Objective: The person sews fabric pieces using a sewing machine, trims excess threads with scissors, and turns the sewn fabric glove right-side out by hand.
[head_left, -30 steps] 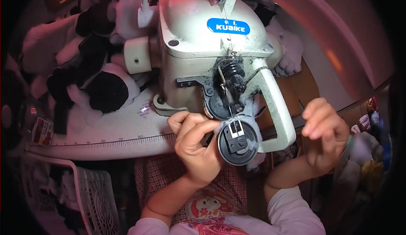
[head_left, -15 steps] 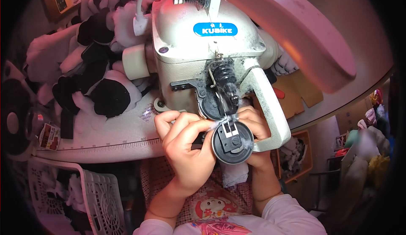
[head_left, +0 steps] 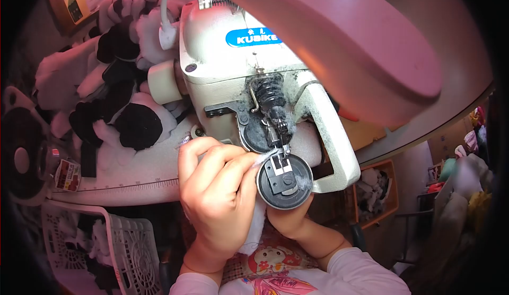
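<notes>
A pale sewing machine (head_left: 212,77) with a blue KUAIKE label stands before me. Its needle area meets a round black disc (head_left: 286,197). My left hand (head_left: 214,194) is closed on a piece of white fluffy fabric (head_left: 256,228), pinching its edge just left of the disc. The fabric hangs down behind my left hand. My right hand (head_left: 289,218) is behind and below the disc, and its fingers are hidden there.
Black and white plush pieces (head_left: 139,126) are heaped on the table at left. A white basket (head_left: 130,242) is at lower left, an orange bin (head_left: 392,189) at right. A pink arm-like cover (head_left: 360,40) crosses the upper right.
My right hand has come from the open right side to behind the disc. My left hand stays beside the disc, where fabric now hangs below. The view has shifted, and the pink cover fills more of it.
</notes>
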{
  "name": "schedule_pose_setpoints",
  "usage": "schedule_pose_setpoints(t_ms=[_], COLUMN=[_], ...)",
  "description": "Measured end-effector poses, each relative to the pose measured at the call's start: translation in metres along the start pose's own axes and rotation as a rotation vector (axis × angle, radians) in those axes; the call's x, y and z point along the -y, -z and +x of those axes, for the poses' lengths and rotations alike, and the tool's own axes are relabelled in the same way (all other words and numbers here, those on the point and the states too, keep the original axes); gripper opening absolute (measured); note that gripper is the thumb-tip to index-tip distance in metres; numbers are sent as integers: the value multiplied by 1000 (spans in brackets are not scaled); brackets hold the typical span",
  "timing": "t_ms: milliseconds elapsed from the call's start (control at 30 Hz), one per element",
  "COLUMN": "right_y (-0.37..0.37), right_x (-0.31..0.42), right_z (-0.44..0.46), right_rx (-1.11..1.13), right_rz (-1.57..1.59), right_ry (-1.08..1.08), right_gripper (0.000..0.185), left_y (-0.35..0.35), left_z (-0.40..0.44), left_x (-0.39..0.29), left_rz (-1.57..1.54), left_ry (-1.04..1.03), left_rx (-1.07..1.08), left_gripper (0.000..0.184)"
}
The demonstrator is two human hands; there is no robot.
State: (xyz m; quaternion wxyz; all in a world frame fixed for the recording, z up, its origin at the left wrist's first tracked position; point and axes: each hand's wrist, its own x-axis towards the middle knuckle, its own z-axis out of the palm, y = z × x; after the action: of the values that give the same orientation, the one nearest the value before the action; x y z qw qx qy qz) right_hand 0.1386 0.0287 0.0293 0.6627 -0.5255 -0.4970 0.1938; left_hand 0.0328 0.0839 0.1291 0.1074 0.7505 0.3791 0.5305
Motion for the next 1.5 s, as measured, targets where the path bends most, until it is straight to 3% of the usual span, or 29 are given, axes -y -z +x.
schedule_pose_setpoints(t_ms=[167, 233, 333, 433, 500, 667, 767, 1033, 1167, 1233, 1367, 1433, 1500], right_y=[0, 0, -2, 2, 10, 5, -2, 0, 0, -4, -2, -3, -4], right_x=[2, 2, -6, -20, -25, -4, 2, -2, -4, -5, 2, 17, 3], right_z=[0, 1, -8, -16, -15, -12, -7, -16, -17, -19, -17, -11, -15], right_rx=[6, 15, -25, 18, 205, 232, 206, 169, 183, 157, 249, 260, 262], right_rz=[75, 77, 181, 50, -451, -443, -421, -508, -546, -459, -418, -185, -132], right_ry=[-82, -81, -194, -139, 214, 177, 174, 194, 239, 210, 185, 20, 18], right_gripper=[35, 35, 38, 44, 51, 52, 45, 44, 42, 38, 33, 34, 35], left_y=[-9, -10, -12, -13, -5, 11, 16, 3, -6, -14, -14, -13, -12], left_z=[-10, -15, -17, -21, -18, -18, -7, -3, -3, -12, -21, -21, -21], left_x=[1, -2, 0, 6, 10, 24, 18, 21, 29, 35, 32, 31, 30], left_rz=[-149, -201, -213, -267, -220, -112, -168, -154, -303, -518, -661, -677, -638], left_ry=[51, 174, 143, 122, 67, -21, -21, 9, 8, 102, 250, 249, 243], left_rx=[-28, -16, -5, -12, 55, 318, 355, 326, 285, 145, 50, 21, -13], left_gripper=[20, 22, 25, 23, 23, 20, 15, 13, 16, 15, 7, 5, 6])
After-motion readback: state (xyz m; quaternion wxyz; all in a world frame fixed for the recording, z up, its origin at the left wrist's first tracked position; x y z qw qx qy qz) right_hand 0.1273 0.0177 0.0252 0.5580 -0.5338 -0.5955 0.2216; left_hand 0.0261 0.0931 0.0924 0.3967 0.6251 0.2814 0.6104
